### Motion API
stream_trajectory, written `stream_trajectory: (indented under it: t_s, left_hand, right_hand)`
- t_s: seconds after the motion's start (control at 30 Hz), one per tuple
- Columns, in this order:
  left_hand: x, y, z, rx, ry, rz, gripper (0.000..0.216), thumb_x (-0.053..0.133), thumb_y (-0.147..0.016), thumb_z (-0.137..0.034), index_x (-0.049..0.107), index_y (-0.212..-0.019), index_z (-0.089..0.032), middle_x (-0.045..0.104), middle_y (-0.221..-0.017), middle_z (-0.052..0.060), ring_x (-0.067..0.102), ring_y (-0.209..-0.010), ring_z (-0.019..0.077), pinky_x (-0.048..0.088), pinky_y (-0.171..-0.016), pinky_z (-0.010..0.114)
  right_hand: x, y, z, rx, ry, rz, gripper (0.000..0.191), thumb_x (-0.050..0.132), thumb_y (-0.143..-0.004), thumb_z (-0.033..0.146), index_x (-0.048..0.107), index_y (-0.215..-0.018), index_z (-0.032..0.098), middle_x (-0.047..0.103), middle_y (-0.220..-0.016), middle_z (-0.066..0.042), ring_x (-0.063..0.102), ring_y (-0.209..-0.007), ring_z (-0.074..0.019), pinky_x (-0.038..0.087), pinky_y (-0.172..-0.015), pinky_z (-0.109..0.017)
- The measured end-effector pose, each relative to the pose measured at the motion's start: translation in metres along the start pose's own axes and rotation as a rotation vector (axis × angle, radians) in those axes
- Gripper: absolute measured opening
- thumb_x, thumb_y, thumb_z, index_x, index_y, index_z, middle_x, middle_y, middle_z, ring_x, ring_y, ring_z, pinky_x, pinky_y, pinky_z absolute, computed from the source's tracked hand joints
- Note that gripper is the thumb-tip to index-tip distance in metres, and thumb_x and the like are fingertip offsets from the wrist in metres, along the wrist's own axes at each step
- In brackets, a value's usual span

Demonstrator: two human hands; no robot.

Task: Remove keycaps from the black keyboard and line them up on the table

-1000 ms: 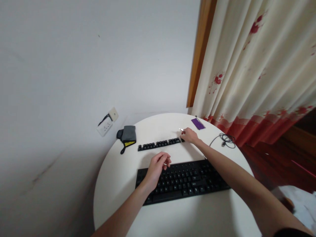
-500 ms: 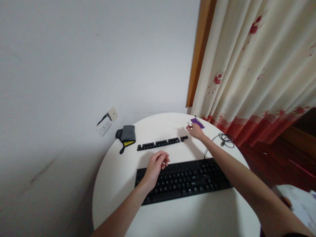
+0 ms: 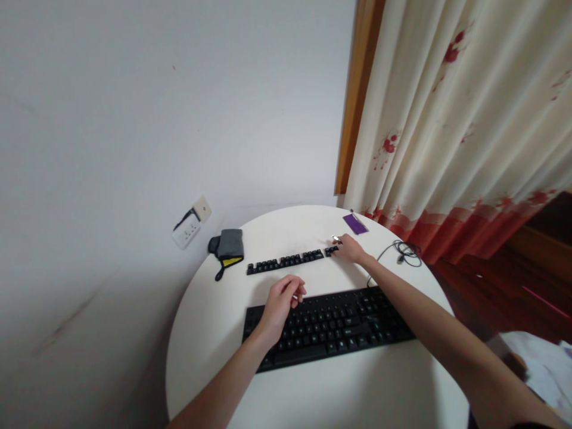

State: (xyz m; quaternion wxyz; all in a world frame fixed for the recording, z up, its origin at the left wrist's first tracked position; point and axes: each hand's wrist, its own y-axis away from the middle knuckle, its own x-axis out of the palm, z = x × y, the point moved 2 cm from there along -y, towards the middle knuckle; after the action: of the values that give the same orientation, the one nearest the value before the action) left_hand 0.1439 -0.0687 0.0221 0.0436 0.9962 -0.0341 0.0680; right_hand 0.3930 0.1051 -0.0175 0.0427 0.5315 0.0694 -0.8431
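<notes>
A black keyboard (image 3: 330, 328) lies across the front of the round white table. Over its upper left part is my left hand (image 3: 283, 298), fingers loosely curled in; whether anything is inside them is hidden. Behind the keyboard runs a row of loose black keycaps (image 3: 286, 261), with a short group at its right end. My right hand (image 3: 351, 247) is down at that short group, partly covering it. It pinches a small shiny, pale object (image 3: 335, 239) whose tip points left; its kind is too small to make out.
A grey pouch with yellow lining (image 3: 231, 245) sits at the table's left back edge. A purple card or cloth (image 3: 356, 224) lies at the back right, and a coiled black cable (image 3: 406, 253) near the right edge. Wall sockets (image 3: 186, 231) are at left; a curtain (image 3: 415, 131) hangs at right.
My right hand has moved down and slightly left, from beside the purple piece to the right end of the keycap row, still pinching the shiny object. My left hand has stayed put.
</notes>
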Motion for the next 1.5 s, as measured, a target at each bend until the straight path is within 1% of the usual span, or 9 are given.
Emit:
stream_trajectory:
  t_s: [0.13,0.27,0.43,0.6,0.7,0.83,1.0,1.37,1.5]
  left_hand:
    - [0.0,0.0,0.0,0.001,-0.001,0.01,0.028,0.062,-0.082,-0.043,0.063,-0.082,-0.015,0.061,-0.073,0.003,0.051,-0.06,0.0105,0.031,-0.049,0.021]
    - [-0.001,-0.001,0.0,-0.003,0.001,0.015,0.028,0.063,-0.082,-0.043,0.064,-0.082,-0.015,0.061,-0.073,0.003,0.051,-0.061,0.0107,0.031,-0.05,0.021]
    - [-0.002,-0.001,0.001,0.006,-0.004,0.018,0.03,0.062,-0.082,-0.044,0.064,-0.082,-0.014,0.061,-0.073,0.003,0.051,-0.06,0.0106,0.031,-0.05,0.021]
    - [-0.003,-0.002,0.003,0.001,-0.02,0.024,0.03,0.062,-0.082,-0.044,0.063,-0.082,-0.015,0.061,-0.073,0.003,0.051,-0.06,0.0105,0.031,-0.05,0.021]
    - [-0.002,-0.002,0.003,0.001,-0.016,0.026,0.029,0.062,-0.082,-0.044,0.063,-0.082,-0.015,0.061,-0.073,0.002,0.051,-0.06,0.0103,0.031,-0.05,0.021]
    - [-0.001,-0.001,0.002,0.004,-0.011,0.022,0.027,0.062,-0.082,-0.042,0.063,-0.082,-0.015,0.061,-0.072,0.002,0.051,-0.06,0.01,0.03,-0.049,0.021]
    - [-0.002,0.0,0.002,0.002,-0.011,0.029,0.028,0.062,-0.082,-0.043,0.063,-0.082,-0.015,0.061,-0.073,0.002,0.051,-0.06,0.0101,0.031,-0.05,0.021]
    - [-0.002,0.0,0.002,0.0,-0.014,0.035,0.026,0.061,-0.084,-0.04,0.063,-0.082,-0.014,0.06,-0.073,0.003,0.05,-0.06,0.0096,0.03,-0.049,0.021]
    - [-0.001,-0.001,0.003,0.004,-0.018,0.037,0.025,0.06,-0.085,-0.039,0.063,-0.082,-0.014,0.06,-0.072,0.002,0.05,-0.06,0.0094,0.03,-0.05,0.02]
  right_hand:
    - [0.003,-0.002,-0.002,0.024,-0.001,-0.001,0.038,0.071,-0.073,0.03,0.072,-0.109,0.017,0.066,-0.108,-0.011,0.063,-0.087,-0.0211,0.042,-0.068,-0.023]
    - [0.004,-0.003,-0.007,0.026,-0.017,-0.005,0.038,0.07,-0.074,0.033,0.071,-0.109,0.017,0.067,-0.107,-0.01,0.063,-0.089,-0.021,0.042,-0.07,-0.023]
    - [0.001,-0.002,-0.018,0.039,-0.039,-0.015,0.039,0.072,-0.072,0.026,0.07,-0.109,0.015,0.069,-0.105,-0.009,0.063,-0.089,-0.0194,0.042,-0.071,-0.022]
    - [0.003,0.001,-0.025,0.088,-0.054,-0.009,0.022,0.07,-0.072,0.022,0.071,-0.092,0.012,0.072,-0.087,-0.008,0.064,-0.077,-0.0172,0.04,-0.062,-0.021]
    - [0.005,0.0,-0.023,0.1,-0.065,-0.015,0.015,0.069,-0.072,0.021,0.071,-0.085,0.013,0.072,-0.085,-0.008,0.065,-0.078,-0.0174,0.04,-0.063,-0.021]
    - [0.006,-0.003,-0.021,0.104,-0.076,-0.021,0.013,0.069,-0.073,0.022,0.071,-0.082,0.014,0.073,-0.083,-0.009,0.065,-0.077,-0.018,0.039,-0.062,-0.021]
    - [0.007,-0.003,-0.022,0.093,-0.092,-0.017,0.013,0.068,-0.073,0.022,0.072,-0.082,0.014,0.073,-0.082,-0.008,0.065,-0.076,-0.0176,0.039,-0.061,-0.021]
    - [0.006,-0.003,-0.022,0.061,-0.13,0.006,0.023,0.068,-0.071,0.017,0.072,-0.093,0.013,0.073,-0.083,-0.006,0.065,-0.074,-0.0152,0.041,-0.062,-0.019]
    - [0.005,-0.002,-0.019,0.056,-0.132,0.019,0.02,0.068,-0.071,0.015,0.073,-0.09,0.014,0.073,-0.08,-0.005,0.064,-0.071,-0.0152,0.041,-0.06,-0.019]
